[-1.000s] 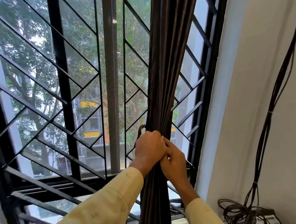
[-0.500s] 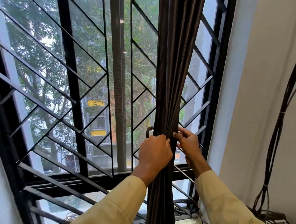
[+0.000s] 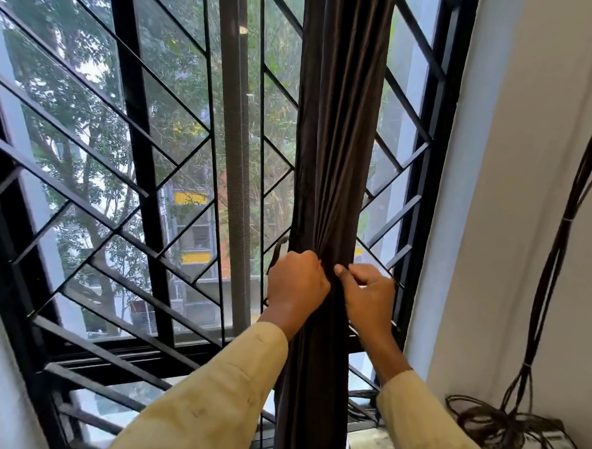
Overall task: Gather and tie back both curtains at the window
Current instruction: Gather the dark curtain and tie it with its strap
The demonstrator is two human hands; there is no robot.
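A dark brown curtain (image 3: 337, 130) hangs bunched into a narrow column in front of the right part of the barred window. My left hand (image 3: 296, 286) grips the gathered folds from the left at about sill height. A thin dark tie strap (image 3: 279, 251) loops out behind its knuckles. My right hand (image 3: 369, 297) holds the bundle from the right, fingers curled, thumb pointing at the cloth. Only this one curtain is in view.
Black window grille bars (image 3: 134, 140) span the left and middle. A white wall (image 3: 515, 201) stands on the right, with dark cables (image 3: 562, 221) running down it to a coil (image 3: 503, 431) on a box. A window sill (image 3: 164, 351) lies below.
My right hand has come back in against the curtain, closer to my left hand, with its fingers curled tighter. My left hand keeps its grip at the same height.
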